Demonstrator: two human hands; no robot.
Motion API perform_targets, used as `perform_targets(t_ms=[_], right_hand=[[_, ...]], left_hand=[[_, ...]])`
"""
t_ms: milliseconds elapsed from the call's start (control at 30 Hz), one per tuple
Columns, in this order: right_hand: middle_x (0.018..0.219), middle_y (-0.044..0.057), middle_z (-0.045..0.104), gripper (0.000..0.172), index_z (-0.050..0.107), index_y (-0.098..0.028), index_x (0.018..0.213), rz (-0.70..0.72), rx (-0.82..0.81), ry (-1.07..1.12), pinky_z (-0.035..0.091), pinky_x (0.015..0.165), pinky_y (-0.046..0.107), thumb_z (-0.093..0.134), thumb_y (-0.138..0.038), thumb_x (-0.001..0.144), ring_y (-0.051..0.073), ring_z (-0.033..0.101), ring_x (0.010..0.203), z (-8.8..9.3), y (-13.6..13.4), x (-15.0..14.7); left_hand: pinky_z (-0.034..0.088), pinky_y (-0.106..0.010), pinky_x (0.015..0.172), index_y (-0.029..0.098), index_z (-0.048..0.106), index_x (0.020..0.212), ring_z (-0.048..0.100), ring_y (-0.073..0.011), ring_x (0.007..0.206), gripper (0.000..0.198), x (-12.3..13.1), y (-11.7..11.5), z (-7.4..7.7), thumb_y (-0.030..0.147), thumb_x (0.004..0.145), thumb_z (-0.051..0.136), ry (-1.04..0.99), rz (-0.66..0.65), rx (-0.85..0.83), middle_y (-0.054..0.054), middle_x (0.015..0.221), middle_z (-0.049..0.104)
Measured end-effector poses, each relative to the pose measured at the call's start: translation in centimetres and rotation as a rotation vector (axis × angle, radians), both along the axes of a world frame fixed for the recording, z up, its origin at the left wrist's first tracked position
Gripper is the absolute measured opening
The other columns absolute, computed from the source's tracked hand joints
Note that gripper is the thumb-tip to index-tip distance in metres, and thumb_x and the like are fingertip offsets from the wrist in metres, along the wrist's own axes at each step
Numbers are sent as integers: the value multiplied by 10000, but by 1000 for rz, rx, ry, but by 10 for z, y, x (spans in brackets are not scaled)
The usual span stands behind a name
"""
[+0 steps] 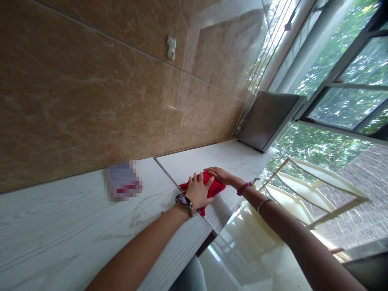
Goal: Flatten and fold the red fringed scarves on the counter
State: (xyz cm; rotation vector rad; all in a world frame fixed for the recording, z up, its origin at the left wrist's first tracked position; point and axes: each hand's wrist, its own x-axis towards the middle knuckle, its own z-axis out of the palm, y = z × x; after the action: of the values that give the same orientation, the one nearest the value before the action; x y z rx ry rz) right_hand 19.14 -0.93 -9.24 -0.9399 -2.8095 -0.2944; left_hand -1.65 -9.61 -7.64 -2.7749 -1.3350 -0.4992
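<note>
A red cloth (216,186) lies folded on the white wood-grain tabletop (75,226), near its front edge. My left hand (198,192), with a watch on the wrist and a ring on one finger, rests flat on the cloth with fingers spread. My right hand (220,174), with a red bracelet and a thin bangle on the arm, lies flat on the cloth's far edge, fingers stretched out. Both hands press on the cloth; neither grips it.
A blurred small packet (123,180) lies on the table by the brown tiled wall (91,93). A grey laptop (266,119) stands open at the table's far end. A cat-shaped hook (171,47) is on the wall. A cream chair (306,190) and windows are to the right.
</note>
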Motion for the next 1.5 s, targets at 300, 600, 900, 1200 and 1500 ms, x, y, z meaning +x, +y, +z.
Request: perform_targets(t_ms=[300,600,900,1200,1500], right_hand=[[1084,152,604,401,553,-120,1094,-130,-4,72,415,869,437,206,-235,930,229,543,1005,-3,-23,-26],[1125,124,583,409,506,-136,1191,-363,-67,177,366,898,347,236,-301,931,188,514,1038,5,-78,-135],[1112,89,581,393,485,-214,1197,-183,-105,169,392,824,368,238,-355,925,215,489,1042,18,-160,-305],[1104,118,576,395,512,-211,1146,-53,-169,296,393,799,483,238,-377,913,286,473,1053,23,-190,-465],[1058,91,628,338,562,-228,1107,-21,-272,257,392,880,429,298,-298,908,231,559,1010,12,-127,-413]], left_hand=[[358,-464,876,291,373,1296,411,-336,1124,570,-28,-11,-14,329,765,578,106,-54,76,-159,1367,327],[360,-432,944,261,378,1308,383,-254,1211,522,-139,-59,-14,60,826,355,149,-65,113,-144,1371,333],[394,-429,914,279,447,1248,423,-272,1183,550,-287,-169,-11,70,741,486,207,187,167,-134,1334,398],[271,-544,981,180,523,1101,249,-322,1293,366,-399,-223,16,212,738,541,321,584,-9,-140,1377,351],[274,-502,1005,211,342,1326,280,-264,1290,492,-374,-178,9,402,875,389,260,479,107,-87,1388,360]])
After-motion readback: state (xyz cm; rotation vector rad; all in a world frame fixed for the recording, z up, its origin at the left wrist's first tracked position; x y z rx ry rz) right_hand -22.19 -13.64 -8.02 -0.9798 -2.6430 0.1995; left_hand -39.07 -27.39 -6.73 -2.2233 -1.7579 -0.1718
